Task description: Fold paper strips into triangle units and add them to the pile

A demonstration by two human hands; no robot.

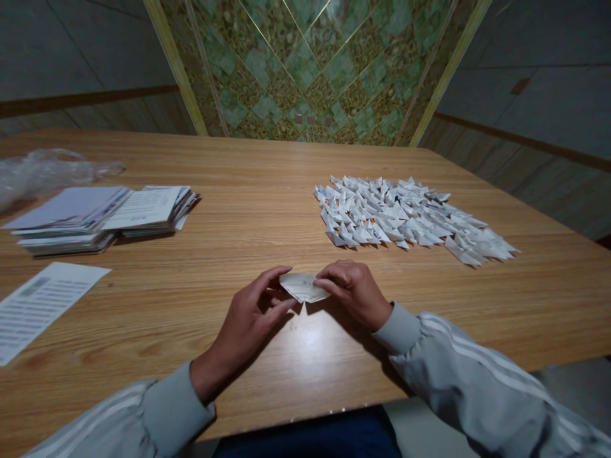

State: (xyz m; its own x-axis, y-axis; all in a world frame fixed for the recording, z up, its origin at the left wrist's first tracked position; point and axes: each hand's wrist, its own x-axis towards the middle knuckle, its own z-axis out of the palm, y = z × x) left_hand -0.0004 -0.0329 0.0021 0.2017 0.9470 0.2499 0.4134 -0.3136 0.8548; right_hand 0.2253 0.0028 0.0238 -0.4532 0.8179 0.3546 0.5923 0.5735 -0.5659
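Observation:
A small piece of folded white paper (pixel 301 287) is held just above the table near its front edge, between my two hands. My left hand (pixel 255 308) has its thumb and fingers around the paper's left end. On the right end, the thumb and forefinger of my right hand (pixel 352 289) pinch it, the other fingers curled in. The paper is wide at the top and narrows towards a notched lower edge. Farther back on the right lie many folded paper boats (pixel 382 213), crowded together in a broad group.
Stacks of paper sheets (pixel 71 213) stand at the left, with a printed sheet (pixel 48 305) lying flat in front of them. A clear plastic bag (pixel 42 172) lies behind the stacks. The wooden table (pixel 248 191) reaches back towards a green patterned wall.

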